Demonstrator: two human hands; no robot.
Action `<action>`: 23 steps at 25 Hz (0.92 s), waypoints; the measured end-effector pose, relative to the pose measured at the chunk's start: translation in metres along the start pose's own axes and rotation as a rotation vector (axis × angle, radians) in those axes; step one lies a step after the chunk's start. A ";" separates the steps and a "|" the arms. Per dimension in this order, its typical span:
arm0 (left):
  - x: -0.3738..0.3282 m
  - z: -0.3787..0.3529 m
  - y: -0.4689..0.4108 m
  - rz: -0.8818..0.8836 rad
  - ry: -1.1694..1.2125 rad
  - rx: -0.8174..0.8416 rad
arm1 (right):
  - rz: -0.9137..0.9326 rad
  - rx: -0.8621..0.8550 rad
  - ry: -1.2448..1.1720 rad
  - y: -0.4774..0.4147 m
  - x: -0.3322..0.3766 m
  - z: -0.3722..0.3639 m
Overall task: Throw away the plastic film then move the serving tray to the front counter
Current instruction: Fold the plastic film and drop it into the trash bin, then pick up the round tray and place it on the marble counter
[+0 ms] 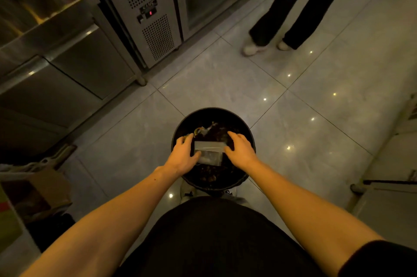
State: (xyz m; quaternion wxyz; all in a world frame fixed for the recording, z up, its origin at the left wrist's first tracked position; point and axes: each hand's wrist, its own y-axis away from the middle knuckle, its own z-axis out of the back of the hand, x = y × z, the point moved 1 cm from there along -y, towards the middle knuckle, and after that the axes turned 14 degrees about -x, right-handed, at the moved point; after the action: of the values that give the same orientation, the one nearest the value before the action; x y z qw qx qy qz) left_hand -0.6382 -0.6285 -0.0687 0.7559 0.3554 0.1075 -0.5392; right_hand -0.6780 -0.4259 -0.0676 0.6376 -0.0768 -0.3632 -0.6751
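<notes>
Where grey floor tiles [225, 78] run between steel refrigerated cabinets [144, 19] at left and a second person's dark trouser legs [300, 6] beyond, a round black bin [250, 139] of dark refuse stands directly below. Left hand [184, 153] and right hand [240, 149] pinch opposite ends of the plastic film [209, 152], folded flat, long axis left-right, over the bin's mouth.

1. The bin [213, 114] stands on the floor [316, 100] just before the person's feet.
2. The plastic film [209, 152] lies over the bin's mouth, between the left hand [184, 155] and right hand [240, 150].
3. Steel cabinets [94, 67] stand behind and left.
4. Another person's legs [291, 10] stand behind and right, well apart from the bin.
</notes>
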 end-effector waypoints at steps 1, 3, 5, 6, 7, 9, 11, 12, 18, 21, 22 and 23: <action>0.000 0.004 -0.001 -0.022 0.006 -0.004 | -0.009 -0.018 -0.010 0.000 0.002 0.000; -0.002 0.013 -0.004 -0.077 0.012 -0.020 | -0.022 -0.073 -0.040 0.003 0.008 0.001; -0.005 0.021 -0.009 -0.133 0.016 -0.041 | -0.031 -0.121 -0.064 0.006 0.015 0.003; -0.006 0.024 -0.012 -0.157 0.018 -0.042 | -0.037 -0.143 -0.078 0.008 0.019 0.004; -0.008 0.027 -0.014 -0.184 0.016 -0.036 | -0.045 -0.166 -0.093 0.010 0.022 0.005; -0.012 0.034 -0.018 -0.252 -0.010 -0.017 | -0.059 -0.230 -0.118 0.017 0.025 0.007; -0.018 0.038 -0.022 -0.342 -0.039 0.003 | -0.093 -0.314 -0.149 0.026 0.025 0.010; -0.024 0.040 -0.025 -0.400 -0.058 0.016 | -0.114 -0.363 -0.160 0.031 0.025 0.014; -0.090 0.033 -0.019 -0.777 -0.159 0.061 | -0.252 -0.636 -0.232 0.077 0.004 0.053; -0.132 0.015 0.006 -0.892 -0.141 0.077 | -0.308 -0.783 -0.234 0.113 -0.021 0.079; -0.147 0.005 0.018 -0.931 -0.131 0.088 | -0.330 -0.836 -0.235 0.131 -0.032 0.087; -0.164 -0.009 0.035 -0.979 -0.125 0.108 | -0.358 -0.896 -0.235 0.154 -0.048 0.096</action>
State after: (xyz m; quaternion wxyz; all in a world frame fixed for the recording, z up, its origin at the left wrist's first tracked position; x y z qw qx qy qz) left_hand -0.6697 -0.4957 0.0288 0.3997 0.2688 0.1884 -0.8559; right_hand -0.5634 -0.3195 0.0351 0.3706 -0.3554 -0.1144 -0.8505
